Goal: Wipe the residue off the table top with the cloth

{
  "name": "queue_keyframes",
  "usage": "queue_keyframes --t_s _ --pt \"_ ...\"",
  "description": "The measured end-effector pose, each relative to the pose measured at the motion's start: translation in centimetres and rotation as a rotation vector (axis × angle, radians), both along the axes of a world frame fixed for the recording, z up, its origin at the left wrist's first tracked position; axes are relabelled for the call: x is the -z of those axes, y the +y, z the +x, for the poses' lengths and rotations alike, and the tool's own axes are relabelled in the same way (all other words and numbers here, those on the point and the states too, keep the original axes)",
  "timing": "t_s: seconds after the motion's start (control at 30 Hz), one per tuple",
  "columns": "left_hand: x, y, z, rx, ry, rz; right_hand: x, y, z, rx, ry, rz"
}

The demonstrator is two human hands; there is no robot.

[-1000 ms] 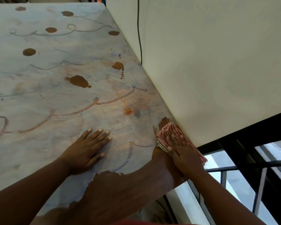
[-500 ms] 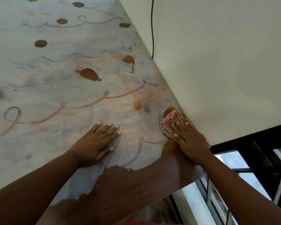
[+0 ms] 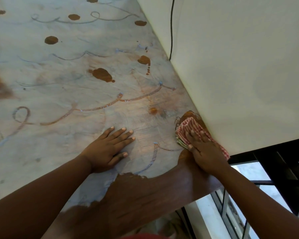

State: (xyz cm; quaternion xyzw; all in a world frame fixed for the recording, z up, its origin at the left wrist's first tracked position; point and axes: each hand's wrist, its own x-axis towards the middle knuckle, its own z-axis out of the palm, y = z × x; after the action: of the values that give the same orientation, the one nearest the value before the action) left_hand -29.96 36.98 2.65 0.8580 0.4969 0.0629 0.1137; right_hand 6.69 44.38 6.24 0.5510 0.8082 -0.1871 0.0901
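The wooden table top point(image 3: 154, 192) is coated in a pale bluish film with brown blobs point(image 3: 102, 75) and looping streaks; a dark bare strip of wood runs along the near edge. A folded red-and-white checked cloth point(image 3: 188, 126) lies against the wall on the table's right side. My right hand point(image 3: 205, 152) presses flat on the cloth, fingers pointing away from me. My left hand point(image 3: 109, 149) rests palm down on the table with fingers spread, holding nothing, to the left of the cloth.
A cream wall point(image 3: 240, 66) borders the table on the right, with a black cable point(image 3: 171, 31) hanging down it. Below the wall at the right is a dark window frame point(image 3: 274, 169) with bars. More brown spots point(image 3: 51, 40) dot the far table.
My right hand has pushed the cloth a little farther away along the wall, leaving bare dark wood behind it. My left hand has stayed planted.
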Motion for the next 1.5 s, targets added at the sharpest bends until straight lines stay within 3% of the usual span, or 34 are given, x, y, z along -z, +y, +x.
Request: queue_keyframes --t_s 0.23,0.4,0.53,0.63,0.77,0.9,1.03,1.17,1.3,1.4,1.5 --pt "0.1 0.0 -0.1 -0.007 0.019 -0.010 0.1 1.1 -2.7 0.183 -0.059 0.000" --pt "0.0 0.0 -0.1 -0.007 0.023 -0.015 1.0 -3.2 -5.8 -0.045 -0.029 0.015" --pt "0.0 0.0 0.0 -0.005 0.007 -0.012 -1.0 -5.8 -3.2 -0.091 0.040 -0.034" --pt "0.2 0.0 -0.1 -0.008 0.008 -0.006 -1.8 -3.6 -1.3 -0.029 -0.057 -0.010" --pt "0.3 0.1 -0.1 -0.004 0.009 -0.007 -1.1 -1.2 -5.2 0.079 -0.052 -0.040" --pt "0.4 -0.1 -0.2 0.000 0.019 0.002 -0.6 -4.6 -9.6 -0.056 0.018 -0.028" --pt "0.3 0.0 -0.1 0.000 0.003 0.008 -1.0 -7.6 -7.3 -0.167 0.058 -0.087" --pt "0.5 0.0 -0.1 0.002 -0.006 0.019 -0.7 -4.9 -5.3 -0.062 0.034 -0.018" --pt "0.7 0.0 -0.2 -0.001 -0.017 0.021 0.4 -3.2 -10.1 -0.011 -0.088 0.053" --pt "0.6 -0.1 -0.1 0.008 -0.024 0.048 -0.2 -6.3 -13.3 -0.110 0.006 0.064" --pt "0.6 -0.1 -0.2 0.015 -0.052 0.041 -0.3 -9.9 -11.5 -0.259 0.127 -0.042"
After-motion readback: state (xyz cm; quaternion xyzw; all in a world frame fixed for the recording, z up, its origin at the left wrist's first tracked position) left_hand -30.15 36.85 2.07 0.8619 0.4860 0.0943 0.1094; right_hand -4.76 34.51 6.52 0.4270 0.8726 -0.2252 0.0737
